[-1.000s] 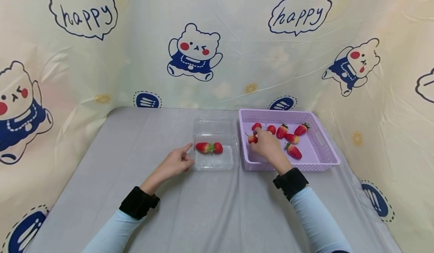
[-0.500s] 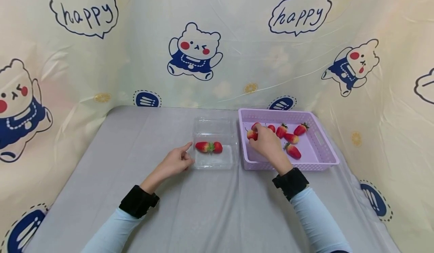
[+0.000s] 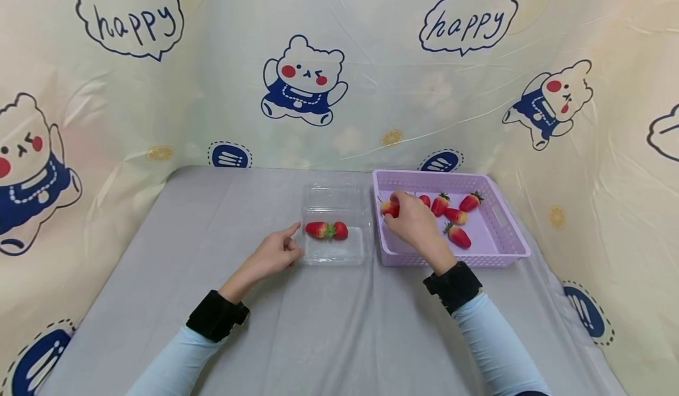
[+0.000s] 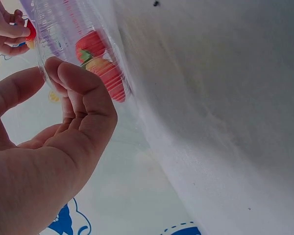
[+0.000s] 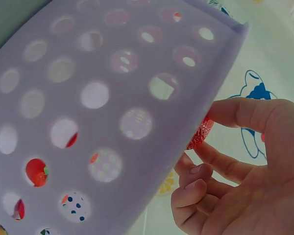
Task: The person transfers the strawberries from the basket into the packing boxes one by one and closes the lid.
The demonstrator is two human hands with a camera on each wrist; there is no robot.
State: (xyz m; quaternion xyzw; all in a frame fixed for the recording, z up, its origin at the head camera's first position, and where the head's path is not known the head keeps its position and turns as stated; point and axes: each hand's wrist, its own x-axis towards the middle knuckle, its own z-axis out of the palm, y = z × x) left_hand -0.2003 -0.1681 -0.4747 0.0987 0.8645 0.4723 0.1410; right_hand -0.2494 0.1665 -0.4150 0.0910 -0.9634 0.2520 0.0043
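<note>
with my left hand i'm pinching the edge of the clear plastic box between thumb and fingers, and inside it two strawberries lie end to end with green leaves between them. my right hand is at the left part of the purple basket, just beside the box, its thumb and fingers gripping a red-and-yellow fruit (i can't tell whether that fruit touches the basket), while several more strawberries lie in the basket to the right of my hand.
</note>
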